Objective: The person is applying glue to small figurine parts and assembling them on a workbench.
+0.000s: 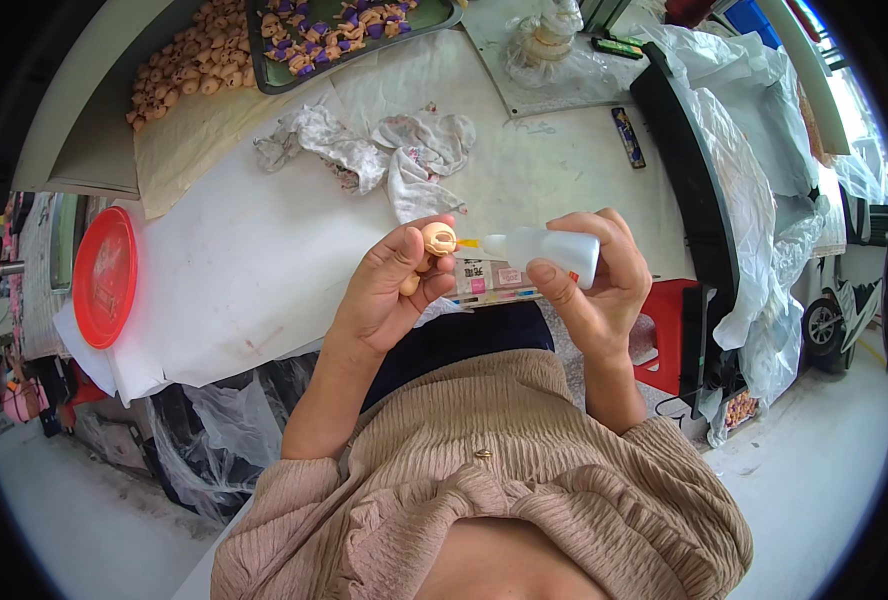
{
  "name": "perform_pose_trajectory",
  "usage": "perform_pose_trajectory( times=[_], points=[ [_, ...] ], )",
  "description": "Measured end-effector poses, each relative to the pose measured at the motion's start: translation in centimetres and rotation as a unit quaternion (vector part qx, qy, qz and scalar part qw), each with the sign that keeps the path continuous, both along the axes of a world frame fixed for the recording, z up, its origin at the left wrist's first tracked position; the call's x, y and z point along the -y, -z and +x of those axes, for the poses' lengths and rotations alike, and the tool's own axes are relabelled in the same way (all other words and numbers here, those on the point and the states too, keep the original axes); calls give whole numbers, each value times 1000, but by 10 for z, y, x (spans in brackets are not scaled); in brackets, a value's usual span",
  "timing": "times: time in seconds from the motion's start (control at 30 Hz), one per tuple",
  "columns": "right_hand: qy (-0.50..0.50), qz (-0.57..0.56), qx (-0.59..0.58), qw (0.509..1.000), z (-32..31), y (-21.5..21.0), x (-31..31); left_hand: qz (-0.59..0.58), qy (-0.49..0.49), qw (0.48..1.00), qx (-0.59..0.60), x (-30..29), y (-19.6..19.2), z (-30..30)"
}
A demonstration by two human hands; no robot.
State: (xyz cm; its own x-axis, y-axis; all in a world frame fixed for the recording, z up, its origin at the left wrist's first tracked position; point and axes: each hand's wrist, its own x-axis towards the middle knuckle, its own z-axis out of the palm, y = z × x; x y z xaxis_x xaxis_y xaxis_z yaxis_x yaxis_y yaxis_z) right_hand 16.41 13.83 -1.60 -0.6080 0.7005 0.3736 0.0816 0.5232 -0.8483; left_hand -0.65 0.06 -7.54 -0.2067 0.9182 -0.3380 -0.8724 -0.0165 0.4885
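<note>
left hand (389, 285): grips small tan head (437, 239) | right hand (589, 285): glue bottle (549, 248), nozzle touching head

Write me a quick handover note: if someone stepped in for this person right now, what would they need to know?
Left hand: fingers pinch a small tan doll head.
Right hand: holds a white glue bottle, its yellow nozzle at the head.
On the table: crumpled rags, a red lid, a pile of tan heads, a tray of purple-topped pieces.
Done: many heads already topped.
Left: the loose pile.
</note>
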Motion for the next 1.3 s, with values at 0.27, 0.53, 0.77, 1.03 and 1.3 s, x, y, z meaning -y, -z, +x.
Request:
perform_pose_trajectory(
  times=[0.27, 0.53, 0.77, 1.03, 1.3],
  points=[
    [-6, -1, -4, 1000, 1, 2, -3, 1, 0, 1000, 3, -1, 2, 1],
    [4, -20, -1, 1000, 5, 0, -5, -1, -6, 1000, 4, -2, 1, 2],
    [36, -78, -62, 994, -2, 7, -7, 23, -14, 1000, 11, 0, -3, 3],
    [27, 16, -2, 999, -47, 40, -28, 43, -37, 998, -12, -1, -9, 14],
    [-1, 59, 28, 998, -49, 54, -40, 49, -19, 968, 244, -10, -12, 48]
  ],
)
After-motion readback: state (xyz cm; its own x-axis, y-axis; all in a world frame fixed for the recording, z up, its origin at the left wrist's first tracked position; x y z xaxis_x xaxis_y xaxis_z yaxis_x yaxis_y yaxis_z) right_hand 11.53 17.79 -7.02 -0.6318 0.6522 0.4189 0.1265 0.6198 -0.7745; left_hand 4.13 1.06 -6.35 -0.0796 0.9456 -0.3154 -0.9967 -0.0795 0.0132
